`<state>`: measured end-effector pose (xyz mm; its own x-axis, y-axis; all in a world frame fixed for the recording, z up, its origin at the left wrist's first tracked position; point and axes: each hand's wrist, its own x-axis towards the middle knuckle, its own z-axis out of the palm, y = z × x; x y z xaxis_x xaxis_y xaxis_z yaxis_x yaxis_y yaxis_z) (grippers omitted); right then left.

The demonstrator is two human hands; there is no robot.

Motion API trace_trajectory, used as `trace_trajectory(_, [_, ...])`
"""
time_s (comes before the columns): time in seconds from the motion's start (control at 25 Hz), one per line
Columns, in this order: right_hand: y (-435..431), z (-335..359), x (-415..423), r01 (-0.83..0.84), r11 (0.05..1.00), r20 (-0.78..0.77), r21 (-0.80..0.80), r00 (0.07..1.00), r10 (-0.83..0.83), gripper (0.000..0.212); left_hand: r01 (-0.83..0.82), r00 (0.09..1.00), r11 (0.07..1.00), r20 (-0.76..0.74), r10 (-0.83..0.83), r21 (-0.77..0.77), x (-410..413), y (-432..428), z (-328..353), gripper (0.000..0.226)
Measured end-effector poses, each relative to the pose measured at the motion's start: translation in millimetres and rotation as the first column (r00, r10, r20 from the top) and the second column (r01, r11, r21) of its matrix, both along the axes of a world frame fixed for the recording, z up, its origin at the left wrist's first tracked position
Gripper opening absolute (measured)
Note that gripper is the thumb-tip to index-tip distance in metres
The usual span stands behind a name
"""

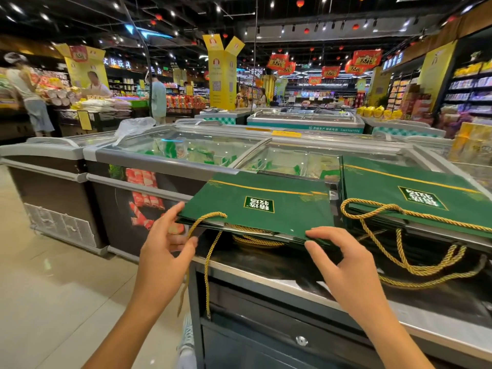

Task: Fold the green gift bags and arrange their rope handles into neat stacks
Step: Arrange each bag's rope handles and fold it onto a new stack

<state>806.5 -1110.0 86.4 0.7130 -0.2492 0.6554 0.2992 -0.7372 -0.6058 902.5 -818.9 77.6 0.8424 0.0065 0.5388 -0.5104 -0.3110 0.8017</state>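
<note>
A flat stack of folded green gift bags (261,203) lies on the steel counter (266,270), its near edge overhanging. A gold rope handle (206,259) dangles from its left corner down past the counter's front. My left hand (162,251) pinches that rope and touches the stack's left corner. My right hand (343,262) rests with spread fingers on the near right edge of the top bag. A second stack of green bags (415,198) lies to the right, with its gold rope handles (415,265) looping loose onto the counter.
Glass-topped chest freezers (186,153) stand just behind the counter. A drawer with a lock (300,340) sits under the counter's front edge. Tiled floor (53,288) opens to the left. Shoppers (29,94) stand among shelves far back.
</note>
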Motion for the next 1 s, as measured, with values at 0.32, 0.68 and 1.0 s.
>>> trace_trajectory(0.32, [-5, -2, 1, -0.031, 0.996, -0.054, 0.087, 0.998, 0.036, 0.015, 0.087, 0.920, 0.985, -0.369, -0.136, -0.145, -14, 16, -33, 0.010])
trace_trajectory(0.68, [-2, -2, 1, -0.019, 0.999, -0.045, 0.026, 0.999, 0.020, 0.016, 0.226, 0.816, 0.974, -0.546, -0.191, -0.003, -21, 33, -65, 0.015])
trace_trajectory(1.0, [-2, -6, 3, -0.048, 0.998, -0.015, -0.028, 0.999, 0.048, 0.022, 0.345, 0.812, 0.923, -0.440, -0.384, -0.168, -54, 8, -18, 0.020])
